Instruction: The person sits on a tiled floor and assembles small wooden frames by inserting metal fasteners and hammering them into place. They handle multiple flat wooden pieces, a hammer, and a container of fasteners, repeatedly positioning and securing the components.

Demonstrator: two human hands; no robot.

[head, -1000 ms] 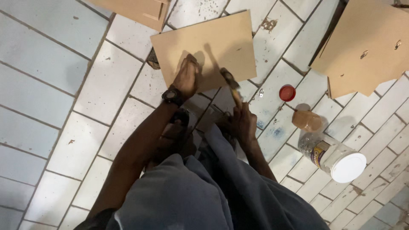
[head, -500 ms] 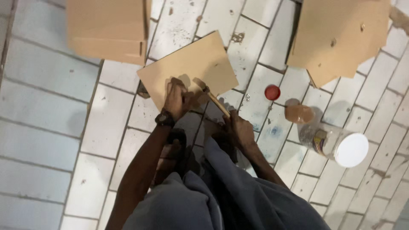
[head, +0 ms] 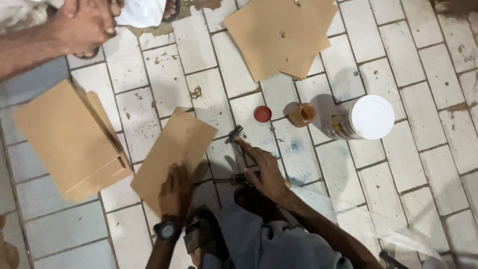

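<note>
1. since before, our left hand [head: 175, 192] slid to the brown board's [head: 174, 149] near edge, fingers flat and together.
2. our right hand [head: 266, 172] grips the hammer [head: 238, 142], its head on the floor tiles [head: 214, 99] beside the board.

A board [head: 174, 152] lay on the tiled floor [head: 428, 149] in front of the person, with the left hand [head: 175, 192] flat on its near end; the right hand [head: 266, 172] rested just right of it, touching a hammer [head: 238, 144] on the floor; beyond the hammer lay a cap [head: 262, 113], a small jar [head: 302, 114] to its right, and a tub [head: 366, 118] further right; a stack of boards [head: 69, 137] lay to the left, another stack [head: 284, 35] at the far side; another person's hand [head: 87, 22] was at the far left.
</note>
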